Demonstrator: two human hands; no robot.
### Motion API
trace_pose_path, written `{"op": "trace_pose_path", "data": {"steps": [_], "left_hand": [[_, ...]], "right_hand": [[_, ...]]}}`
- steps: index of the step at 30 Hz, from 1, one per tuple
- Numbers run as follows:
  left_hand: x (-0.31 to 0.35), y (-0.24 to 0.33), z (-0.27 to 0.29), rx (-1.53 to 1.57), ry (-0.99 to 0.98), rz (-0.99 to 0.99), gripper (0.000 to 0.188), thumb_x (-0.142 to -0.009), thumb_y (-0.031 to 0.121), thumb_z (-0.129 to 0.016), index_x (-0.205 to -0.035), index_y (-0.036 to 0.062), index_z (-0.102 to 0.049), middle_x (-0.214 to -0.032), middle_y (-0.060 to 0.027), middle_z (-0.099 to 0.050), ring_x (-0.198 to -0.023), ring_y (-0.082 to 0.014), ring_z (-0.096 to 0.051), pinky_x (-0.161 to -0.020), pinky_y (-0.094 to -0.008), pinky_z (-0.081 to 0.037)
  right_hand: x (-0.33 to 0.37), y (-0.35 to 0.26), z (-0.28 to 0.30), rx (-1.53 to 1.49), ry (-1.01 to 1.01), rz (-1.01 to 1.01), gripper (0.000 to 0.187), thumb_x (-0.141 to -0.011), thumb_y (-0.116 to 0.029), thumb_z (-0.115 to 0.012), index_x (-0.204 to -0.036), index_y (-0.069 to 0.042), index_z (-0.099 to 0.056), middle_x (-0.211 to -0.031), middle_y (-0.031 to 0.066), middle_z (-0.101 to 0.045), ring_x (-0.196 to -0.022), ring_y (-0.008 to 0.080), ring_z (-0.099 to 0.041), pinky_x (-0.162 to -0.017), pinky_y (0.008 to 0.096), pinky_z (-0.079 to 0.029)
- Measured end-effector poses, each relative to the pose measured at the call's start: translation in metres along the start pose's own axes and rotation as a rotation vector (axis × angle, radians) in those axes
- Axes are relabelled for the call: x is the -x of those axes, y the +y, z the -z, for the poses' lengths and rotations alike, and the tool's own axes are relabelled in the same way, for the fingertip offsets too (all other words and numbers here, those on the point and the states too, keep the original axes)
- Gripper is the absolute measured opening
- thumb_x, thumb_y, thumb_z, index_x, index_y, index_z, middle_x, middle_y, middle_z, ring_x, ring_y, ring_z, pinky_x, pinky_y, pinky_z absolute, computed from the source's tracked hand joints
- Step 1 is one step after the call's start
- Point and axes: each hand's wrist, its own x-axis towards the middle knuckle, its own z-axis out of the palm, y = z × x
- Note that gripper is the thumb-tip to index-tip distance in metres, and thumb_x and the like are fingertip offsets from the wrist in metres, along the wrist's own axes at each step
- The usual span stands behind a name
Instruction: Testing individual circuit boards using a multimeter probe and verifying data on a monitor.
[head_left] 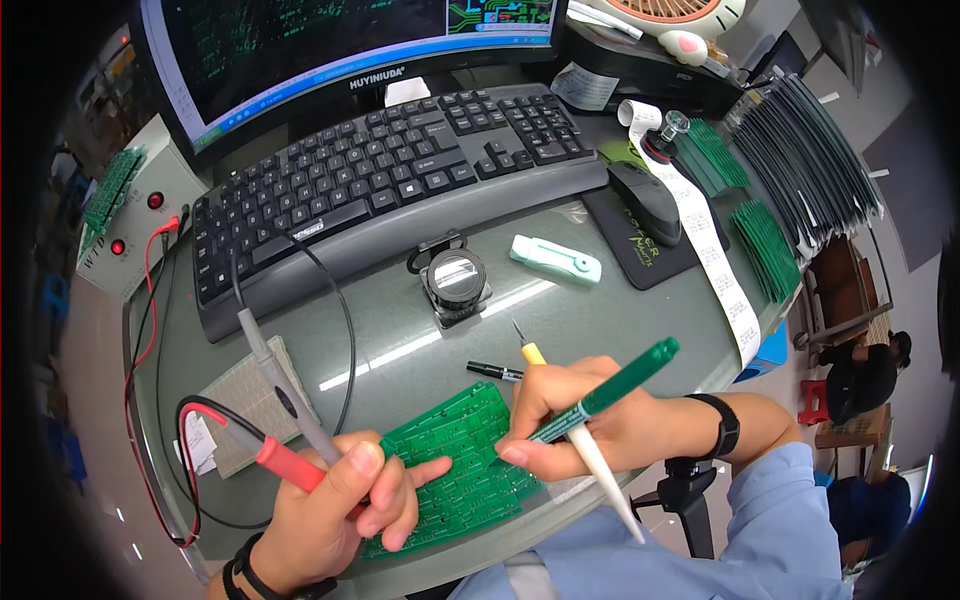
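Observation:
A green printed circuit board (455, 485) lies at the table's near edge. My left hand (335, 510) is closed around a red test probe (287, 462) and a grey cabled probe (290, 400), its index finger stretched onto the board. In my right hand (610, 425) is a green marker (620, 388), its lower end over the board's right side. A white rod (605, 480) also passes through that hand. Beyond the fingers sticks out a yellow tool (533, 353) with a thin metal point; whether it belongs to the rod is hidden. A black pen (493, 371) lies beside it.
Behind stand a keyboard (400, 170) and monitor (350, 60). A round magnifier (455, 280) and a mint cutter (555, 260) lie mid-table. Rightward are a mouse (645, 200), a paper strip (715, 260) and stacked green boards (765, 250). Probe cables loop at left by a tester box (135, 225).

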Motion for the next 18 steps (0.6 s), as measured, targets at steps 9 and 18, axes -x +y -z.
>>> {"op": "trace_pose_path", "data": {"steps": [9, 18], "left_hand": [[0.006, -0.0025, 0.0003, -0.016, 0.025, 0.021, 0.041, -0.102, 0.035, -0.037, -0.071, 0.0107, -0.045, -0.05, 0.0039, -0.038, -0.048, -0.0141, -0.05, -0.106, -0.0513, -0.038], [0.0053, -0.003, -0.001, -0.029, 0.029, 0.014, 0.042, -0.102, 0.038, -0.039, -0.071, 0.0102, -0.046, -0.05, 0.004, -0.038, -0.048, -0.0135, -0.052, -0.106, -0.0511, -0.038]], "right_hand": [[-0.0025, 0.0059, -0.0085, 0.125, 0.018, 0.042, 0.022, -0.085, -0.015, -0.069, -0.078, -0.004, -0.051, -0.068, 0.0078, -0.058, -0.055, 0.0219, -0.055, -0.048, 0.0323, -0.043], [-0.0028, 0.0082, -0.0093, 0.156, 0.021, 0.062, 0.022, -0.085, -0.015, -0.07, -0.078, -0.004, -0.051, -0.068, 0.0074, -0.057, -0.055, 0.0222, -0.055, -0.047, 0.0329, -0.042]]}}
